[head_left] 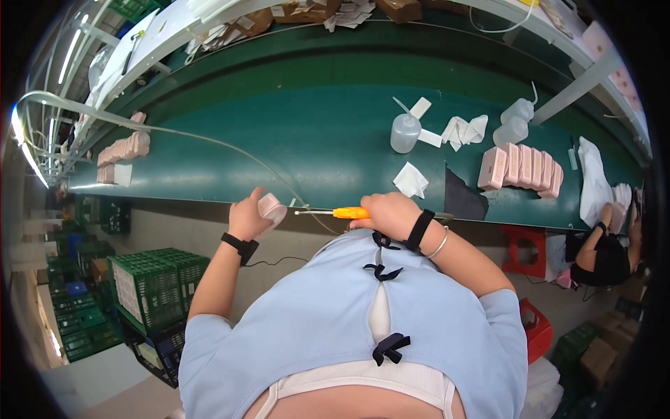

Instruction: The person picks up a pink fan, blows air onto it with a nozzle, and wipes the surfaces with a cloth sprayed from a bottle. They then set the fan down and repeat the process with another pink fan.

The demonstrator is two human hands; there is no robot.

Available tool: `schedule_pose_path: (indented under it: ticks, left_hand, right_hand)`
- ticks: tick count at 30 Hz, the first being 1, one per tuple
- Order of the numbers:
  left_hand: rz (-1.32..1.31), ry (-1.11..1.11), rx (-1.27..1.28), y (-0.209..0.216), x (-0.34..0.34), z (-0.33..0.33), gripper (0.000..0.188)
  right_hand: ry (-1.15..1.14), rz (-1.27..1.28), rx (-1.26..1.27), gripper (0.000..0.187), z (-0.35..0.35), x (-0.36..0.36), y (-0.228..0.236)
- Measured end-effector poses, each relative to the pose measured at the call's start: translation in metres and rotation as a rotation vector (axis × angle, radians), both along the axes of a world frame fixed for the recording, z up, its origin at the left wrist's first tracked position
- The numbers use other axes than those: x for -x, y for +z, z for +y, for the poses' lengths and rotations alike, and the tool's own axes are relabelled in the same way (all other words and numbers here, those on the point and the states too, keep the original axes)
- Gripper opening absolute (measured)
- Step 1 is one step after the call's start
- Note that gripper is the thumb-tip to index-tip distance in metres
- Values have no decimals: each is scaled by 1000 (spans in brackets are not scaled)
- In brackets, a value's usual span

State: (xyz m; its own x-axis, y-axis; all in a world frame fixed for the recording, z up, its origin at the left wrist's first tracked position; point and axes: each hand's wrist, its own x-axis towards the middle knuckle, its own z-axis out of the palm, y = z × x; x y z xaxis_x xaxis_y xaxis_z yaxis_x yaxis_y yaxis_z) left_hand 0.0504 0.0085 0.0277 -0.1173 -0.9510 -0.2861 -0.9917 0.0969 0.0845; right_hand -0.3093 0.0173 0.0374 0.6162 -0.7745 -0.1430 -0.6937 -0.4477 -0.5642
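blue shirt; by near edge of bench, i see left hand clasping half-covered pink piece, right hand orange tool.

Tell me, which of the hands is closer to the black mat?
Right. The right hand, holding an orange-handled tool, is just left of the black mat; the left hand is much farther left.

On the green bench, a white cloth and a dark sheet lie near the front edge; a red stool stands below it.
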Motion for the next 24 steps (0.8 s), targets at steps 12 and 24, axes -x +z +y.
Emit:
schedule_pose_path:
  ticks: [12, 24]
  left_hand:
    - [1159, 621, -439, -65, -60, 13, 70]
    - [1793, 1049, 126, -87, -62, 41, 45]
  right_hand:
    - [87, 45, -51, 51, -31, -35, 19]
    - [36, -48, -213, 55, -30, -33, -14]
